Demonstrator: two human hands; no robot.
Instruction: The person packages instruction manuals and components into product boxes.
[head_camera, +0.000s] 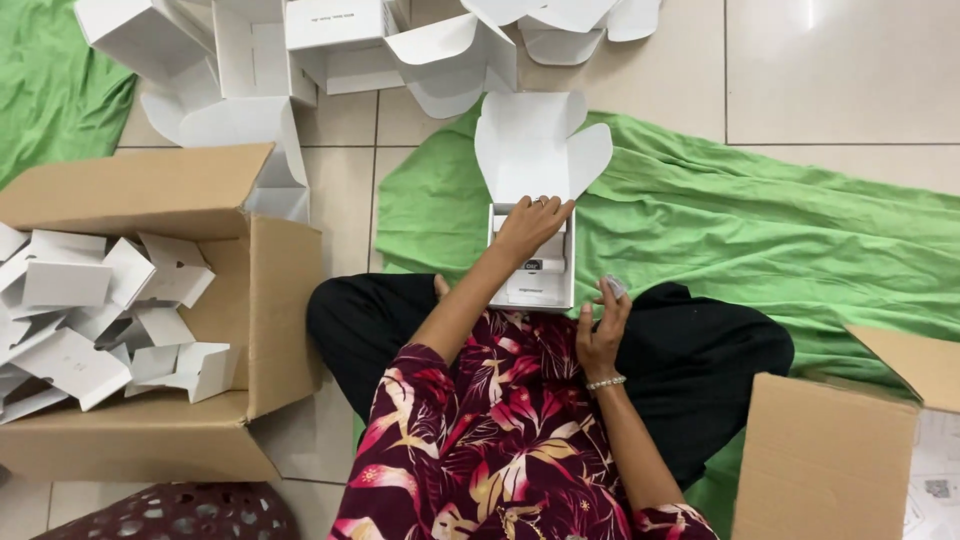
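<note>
Head view — left hand (530, 225) reaches, fingers loose, into the open white box (532, 260); right hand (602, 325) pinches a small clear packet (614, 287).

Bright, even indoor light across the whole scene, soft and diffuse. A pale glare patch sits on the glossy floor tiles (815, 15) at the top right. Shadows are faint, only a soft one beside the brown carton (270, 290). The white boxes (330, 35) run near overexposed, losing detail. Focus is slightly soft throughout, with mild wide-angle stretch at the corners
</note>
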